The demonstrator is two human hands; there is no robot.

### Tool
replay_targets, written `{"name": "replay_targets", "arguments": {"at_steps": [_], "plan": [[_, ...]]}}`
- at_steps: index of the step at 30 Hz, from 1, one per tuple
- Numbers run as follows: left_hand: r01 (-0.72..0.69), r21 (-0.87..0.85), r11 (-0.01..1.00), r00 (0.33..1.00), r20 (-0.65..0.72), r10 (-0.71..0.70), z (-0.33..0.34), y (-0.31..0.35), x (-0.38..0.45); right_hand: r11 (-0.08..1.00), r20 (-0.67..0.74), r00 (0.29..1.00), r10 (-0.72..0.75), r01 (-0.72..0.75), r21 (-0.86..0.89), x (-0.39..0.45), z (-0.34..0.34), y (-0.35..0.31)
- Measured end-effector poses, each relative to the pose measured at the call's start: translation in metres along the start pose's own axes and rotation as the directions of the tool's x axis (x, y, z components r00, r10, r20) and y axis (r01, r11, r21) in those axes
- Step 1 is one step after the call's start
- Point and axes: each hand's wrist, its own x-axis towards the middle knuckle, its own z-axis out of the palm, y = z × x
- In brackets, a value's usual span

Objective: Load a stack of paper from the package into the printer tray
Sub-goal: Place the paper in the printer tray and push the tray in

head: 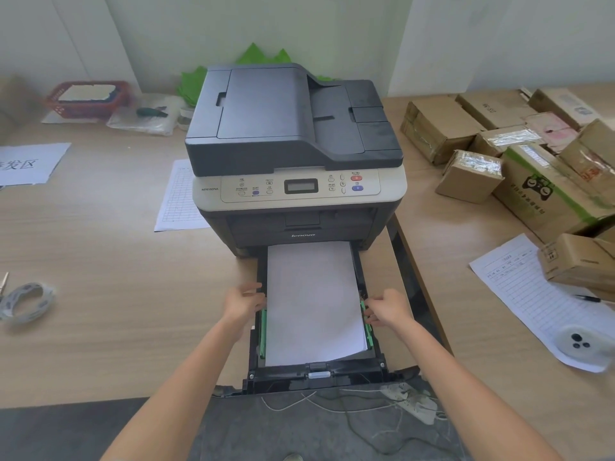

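A dark grey and beige printer (293, 134) stands on the wooden desk. Its black paper tray (316, 374) is pulled out toward me past the desk edge. A white stack of paper (312, 301) lies flat in the tray, its near right corner slightly askew. My left hand (243, 302) rests on the tray's left side at the green guide (263, 331), fingers touching the stack's edge. My right hand (386, 309) is at the right green guide, fingers curled on it. No paper package is in view.
Several cardboard boxes (499, 154) crowd the right-hand desk, with a lined sheet (529, 294) and a white phone (582, 342). A gridded sheet (181, 197), a tape roll (25, 302) and a red basket (88, 96) lie on the left. Cables and a power strip (412, 402) lie on the floor.
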Motion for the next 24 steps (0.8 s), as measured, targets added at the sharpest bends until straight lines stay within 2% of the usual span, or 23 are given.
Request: {"name": "replay_targets", "arguments": {"at_steps": [4, 10, 19, 21, 24], "plan": [[-0.006, 0.003, 1.000, 1.000, 0.003, 0.006, -0.003, -0.003, -0.006, 1.000, 0.022, 1.000, -0.018, 0.018, -0.012, -0.006, 0.001, 0.006], [-0.007, 0.004, 1.000, 1.000, 0.014, 0.007, -0.007, -0.010, -0.012, 0.976, 0.040, 0.995, -0.093, 0.099, -0.192, -0.012, 0.009, 0.017], [0.007, 0.006, 1.000, 1.000, 0.026, -0.007, -0.010, -0.025, -0.015, 0.931, 0.049, 0.980, -0.192, 0.198, -0.305, -0.015, 0.006, 0.023], [0.011, -0.002, 1.000, 0.999, 0.040, -0.011, -0.011, -0.029, -0.015, 0.915, 0.076, 0.979, -0.191, 0.205, -0.347, -0.017, 0.009, 0.025], [0.024, -0.017, 1.000, 0.998, 0.058, -0.023, -0.012, -0.037, -0.017, 0.893, 0.190, 0.972, -0.139, 0.206, -0.401, -0.020, 0.011, 0.027]]}}
